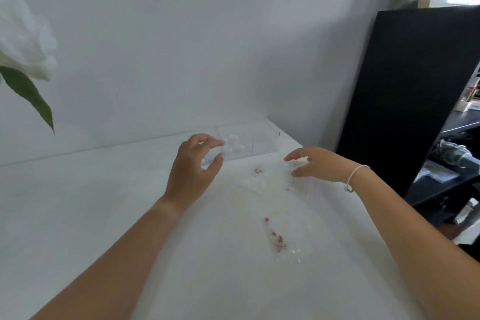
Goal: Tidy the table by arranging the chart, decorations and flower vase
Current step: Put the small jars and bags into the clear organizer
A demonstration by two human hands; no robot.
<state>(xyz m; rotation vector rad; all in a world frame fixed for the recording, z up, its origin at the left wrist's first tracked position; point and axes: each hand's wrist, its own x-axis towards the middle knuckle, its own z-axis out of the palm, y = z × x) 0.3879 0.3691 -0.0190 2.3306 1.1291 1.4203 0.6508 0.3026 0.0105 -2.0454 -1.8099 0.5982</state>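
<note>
Both forearms reach in from the bottom edge over the white worktop (78, 202). Nearest of the loose things is a clear plastic packet (281, 244) of small red and pale decorations, lying flat between the arms, closer to the right one. Further out, a single red bit (257, 170) sits alone, with what looks like more clear film (293, 182) just beside it under the right hand; that film is too faint to make out properly.

The left hand (197, 163) hovers with thumb and fingers curled into a narrow gap, holding nothing I can see, just in front of a clear compartment tray (262, 138) that stands at the back against the wall. The tray's left cells seem to hold a few clear rounded pieces. The right hand (317, 163), a white band (355, 176) at its wrist, is spread open and empty, palm down over the film.

A white flower (23, 39) with 1 green leaf shows at the far left; its vase is out of view. No chart is visible.

By my judgement the tidying is in its early or middle part: the tray is placed, but the packets and stray bit are not yet gathered, and the chart and vase cannot be checked.

No brand, label or legible writing shows; the patterned panel at the top right is too blurred to read.
</note>
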